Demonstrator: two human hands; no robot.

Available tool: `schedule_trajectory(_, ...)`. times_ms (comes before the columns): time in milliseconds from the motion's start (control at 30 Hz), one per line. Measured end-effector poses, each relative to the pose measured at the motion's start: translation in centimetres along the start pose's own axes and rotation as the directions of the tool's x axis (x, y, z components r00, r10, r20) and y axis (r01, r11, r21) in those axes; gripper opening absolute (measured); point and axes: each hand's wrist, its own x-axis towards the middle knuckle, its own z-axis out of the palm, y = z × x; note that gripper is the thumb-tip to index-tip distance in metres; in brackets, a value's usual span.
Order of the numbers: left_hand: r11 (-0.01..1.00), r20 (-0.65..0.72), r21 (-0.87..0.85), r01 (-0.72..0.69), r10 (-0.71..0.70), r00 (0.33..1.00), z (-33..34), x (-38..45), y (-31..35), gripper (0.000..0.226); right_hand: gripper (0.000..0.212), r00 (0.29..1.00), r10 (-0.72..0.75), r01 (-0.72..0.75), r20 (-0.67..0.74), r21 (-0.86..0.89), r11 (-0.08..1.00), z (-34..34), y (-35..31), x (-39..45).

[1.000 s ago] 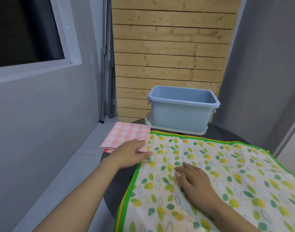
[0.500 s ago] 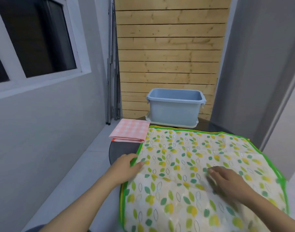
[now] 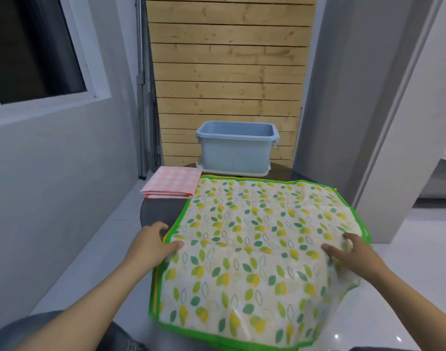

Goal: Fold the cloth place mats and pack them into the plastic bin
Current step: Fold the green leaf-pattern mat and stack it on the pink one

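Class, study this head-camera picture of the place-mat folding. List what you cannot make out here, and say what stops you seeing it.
- Blue bin floor: hidden by its near wall, so its contents cannot be told.
- Table: mostly covered by the leaf-print mat.
- Mat's near edge: cut off by the frame's bottom edge.
- Pink checked mat: number of folded layers too small to count.
- Left hand and right hand: grip blurred.

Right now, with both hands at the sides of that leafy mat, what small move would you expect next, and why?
Probably lifting the near edge and folding it toward the blue bin. The leaf-print mat lies spread flat, the left hand pinches its left edge, the right hand rests on its right side, and the pink checked mat already lies folded.
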Motion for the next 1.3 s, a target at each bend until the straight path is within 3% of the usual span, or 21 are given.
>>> schedule_trajectory(67,1.0,-0.021,0.018,0.021,-0.02,1.0,0.1,-0.1,0.1,0.069,0.093,0.997,0.049,-0.059,0.064,0.159,0.986,-0.5,1.0,-0.2)
schedule_trajectory(167,0.999,-0.03,0.02,0.03,-0.029,0.999,0.1,-0.1,0.4,0.069,0.133,0.989,0.07,-0.111,0.129,0.348,0.931,-1.0,2.6,-0.1)
schedule_trajectory(267,0.999,-0.038,0.015,0.047,-0.047,0.998,0.1,-0.1,0.8,0.066,0.114,0.98,0.107,-0.17,0.167,0.434,0.885,-1.1,3.4,-0.2)
schedule_trajectory(367,0.997,-0.035,0.011,0.07,-0.07,0.997,0.0,-0.2,1.0,0.071,0.141,0.976,0.102,-0.187,0.193,0.496,0.848,-1.1,4.1,0.3)
schedule_trajectory(500,0.993,-0.002,0.007,0.119,-0.119,0.993,-0.1,-0.1,0.9,0.079,0.096,0.979,0.167,-0.206,0.121,0.544,0.813,-1.5,4.3,0.7)
schedule_trajectory(767,0.982,-0.005,-0.145,0.122,-0.124,0.992,0.1,-0.1,1.9,0.046,0.074,0.994,0.107,-0.101,0.017,0.498,0.861,-3.0,4.3,0.9)
schedule_trajectory(900,0.976,0.046,-0.19,0.104,-0.097,0.994,-0.2,0.2,2.1,0.066,0.074,0.998,0.053,-0.054,0.016,0.507,0.86,-3.9,4.1,0.5)
schedule_trajectory(967,0.951,0.133,-0.275,0.142,-0.108,0.985,-0.9,0.1,2.2,0.075,0.08,0.999,0.027,-0.041,0.036,0.511,0.859,-4.7,3.7,0.1)
schedule_trajectory(1067,0.858,0.409,-0.429,0.283,-0.095,0.908,-2.5,0.1,2.0,0.111,0.106,0.994,-0.034,-0.028,0.108,0.528,0.849,-6.1,3.4,-0.4)
schedule_trajectory(1167,0.823,0.579,-0.434,0.366,-0.057,0.813,-3.4,0.3,1.6,0.145,0.094,0.99,-0.08,0.001,0.116,0.561,0.828,-6.9,3.4,-0.7)
schedule_trajectory(1233,0.802,0.59,-0.477,0.361,-0.012,0.807,-3.4,0.4,1.5,0.134,0.086,0.991,-0.093,0.02,0.094,0.586,0.81,-7.0,3.3,-0.9)
schedule_trajectory(1300,0.772,0.508,-0.552,0.315,0.011,0.862,-3.1,0.5,1.9,0.105,0.083,0.993,-0.095,0.035,0.066,0.608,0.793,-6.9,3.4,-1.0)
